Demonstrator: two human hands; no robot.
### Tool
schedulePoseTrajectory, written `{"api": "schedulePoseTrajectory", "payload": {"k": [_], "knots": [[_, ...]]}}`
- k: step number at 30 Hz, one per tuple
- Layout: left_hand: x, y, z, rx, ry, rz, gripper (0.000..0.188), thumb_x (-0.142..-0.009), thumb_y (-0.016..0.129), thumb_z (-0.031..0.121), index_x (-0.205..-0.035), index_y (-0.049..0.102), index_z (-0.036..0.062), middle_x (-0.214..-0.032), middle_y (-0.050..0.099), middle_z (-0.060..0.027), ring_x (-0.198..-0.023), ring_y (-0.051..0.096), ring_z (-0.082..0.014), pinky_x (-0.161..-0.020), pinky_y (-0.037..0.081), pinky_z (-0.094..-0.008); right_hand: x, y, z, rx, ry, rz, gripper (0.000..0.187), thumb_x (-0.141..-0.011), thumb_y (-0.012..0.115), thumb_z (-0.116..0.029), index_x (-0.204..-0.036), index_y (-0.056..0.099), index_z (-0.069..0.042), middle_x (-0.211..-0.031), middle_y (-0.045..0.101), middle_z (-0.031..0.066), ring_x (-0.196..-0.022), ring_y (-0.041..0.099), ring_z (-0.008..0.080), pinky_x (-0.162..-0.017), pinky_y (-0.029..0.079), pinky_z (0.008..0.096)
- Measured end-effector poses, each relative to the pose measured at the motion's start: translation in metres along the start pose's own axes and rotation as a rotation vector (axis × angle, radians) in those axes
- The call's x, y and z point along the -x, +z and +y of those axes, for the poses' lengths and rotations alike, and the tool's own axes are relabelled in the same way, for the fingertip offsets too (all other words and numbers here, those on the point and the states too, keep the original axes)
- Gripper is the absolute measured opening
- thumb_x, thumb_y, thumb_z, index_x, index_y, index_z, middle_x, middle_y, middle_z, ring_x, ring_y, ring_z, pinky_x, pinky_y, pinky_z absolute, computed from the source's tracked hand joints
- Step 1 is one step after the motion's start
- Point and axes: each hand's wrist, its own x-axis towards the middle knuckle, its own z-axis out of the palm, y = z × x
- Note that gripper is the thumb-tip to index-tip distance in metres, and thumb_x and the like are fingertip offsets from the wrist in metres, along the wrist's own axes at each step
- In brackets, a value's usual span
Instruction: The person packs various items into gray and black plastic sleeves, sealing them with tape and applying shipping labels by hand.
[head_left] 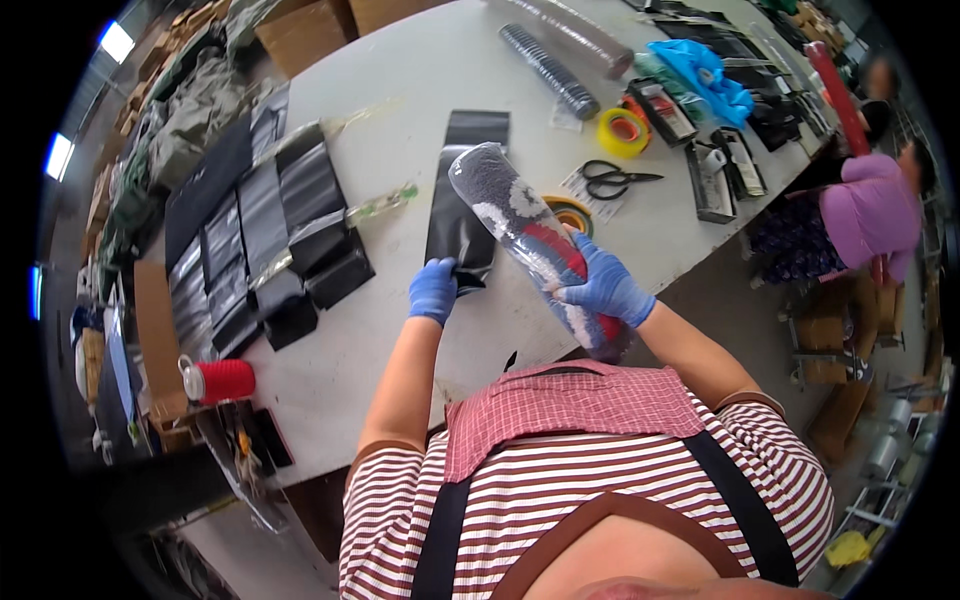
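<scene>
The roll [525, 238], plush, grey, white, red and blue in clear film, is gripped by the right hand [605, 285], slanting with its rounded end toward the bench's [345, 350] far edge and its other end at the near edge. The bag [457, 205], glossy black, lies flat, long sides running far to near, its crumpled near end pinched by the left hand [433, 291].

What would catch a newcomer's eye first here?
Probably the gray, white and red roll in clear plastic, held aslant over the table in the blue-gloved right hand, while the left hand grips the near end of a black plastic bag. Next, the red container at the table's near left and the crumpled blue plastic toward its far right stand out.
</scene>
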Motion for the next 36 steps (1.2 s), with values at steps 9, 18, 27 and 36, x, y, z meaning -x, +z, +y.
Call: {"api": "schedulePoseTrajectory", "payload": {"k": [9,18,27,36], "knots": [[0.002,0.034,-0.012,0.533,-0.068,0.431,0.034,-0.092,0.059,0.022,-0.121,0.06,0.0043,-0.119,0.065,-0.0123,-0.107,0.061,-0.0247,-0.095,0.047,-0.0371,0.01,0.036,-0.016,0.104,-0.158,-0.282,0.103,-0.065,0.082,-0.036,-0.148,0.03,-0.006,-0.127,0.055,0.0264,-0.115,0.055,0.0401,-0.099,0.045,0.0405],[-0.005,0.015,0.006,-0.153,-0.187,0.093,0.018,-0.085,0.061,0.028,-0.085,0.068,0.0109,-0.088,0.07,-0.0125,-0.091,0.066,-0.0332,-0.077,0.052,-0.0457,0.028,0.038,0.006,0.008,-0.08,-0.123,0.103,-0.065,0.084,-0.036,-0.149,0.031,-0.009,-0.126,0.056,0.0255,-0.116,0.055,0.0396,-0.1,0.044,0.04],[-0.024,0.006,0.012,-0.091,0.138,-0.143,0.064,-0.094,0.048,0.043,-0.148,0.034,0.0117,-0.153,0.035,-0.0103,-0.142,0.03,-0.0277,-0.117,0.021,-0.0366,0.028,0.048,0.021,-0.03,-0.168,-0.188,0.104,-0.065,0.084,-0.033,-0.15,0.03,-0.009,-0.124,0.057,0.0241,-0.112,0.057,0.0383,-0.098,0.045,0.0399],[-0.033,0.024,-0.036,0.86,-0.24,-0.209,0.011,-0.085,0.068,0.012,-0.088,0.072,0.0028,-0.076,0.068,-0.0023,-0.065,0.055,-0.0108,-0.062,0.047,-0.0287,0.054,0.042,0.044,0.224,-0.088,-0.273,0.101,-0.069,0.081,-0.033,-0.151,0.027,-0.013,-0.114,0.058,0.0193,-0.105,0.057,0.0364,-0.092,0.047,0.0406]]}}
